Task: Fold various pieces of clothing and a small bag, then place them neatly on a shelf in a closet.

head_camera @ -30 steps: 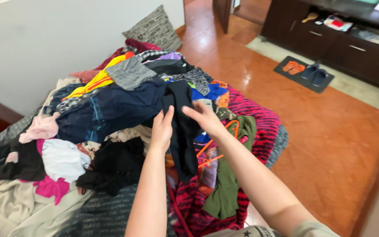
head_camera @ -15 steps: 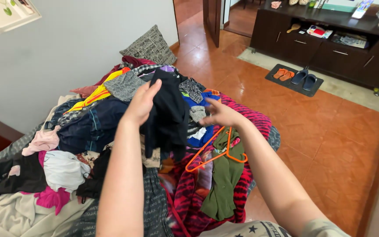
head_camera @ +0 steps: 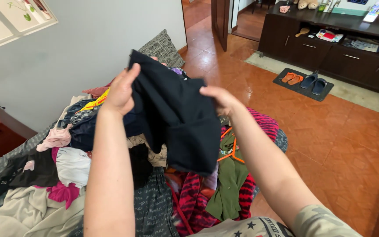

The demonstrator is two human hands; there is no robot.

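Observation:
I hold a black garment [head_camera: 176, 118] spread out in the air above a heap of clothes. My left hand [head_camera: 121, 90] grips its upper left edge. My right hand [head_camera: 220, 98] grips its right edge. The cloth hangs down between my arms and hides much of the pile behind it. Under it lie an olive green garment [head_camera: 229, 184] and an orange hanger [head_camera: 229, 154].
The clothes pile [head_camera: 66, 162] covers a bed with a red and black striped blanket [head_camera: 259, 125] and a grey pillow [head_camera: 163, 46]. A wooden side table [head_camera: 1, 136] stands at left. A dark cabinet [head_camera: 338, 48] and a mat with slippers [head_camera: 303, 81] stand across the tiled floor.
I have lifted the black garment off the pile and pulled it wide. My right hand now grips its edge, and both hands have risen and moved apart.

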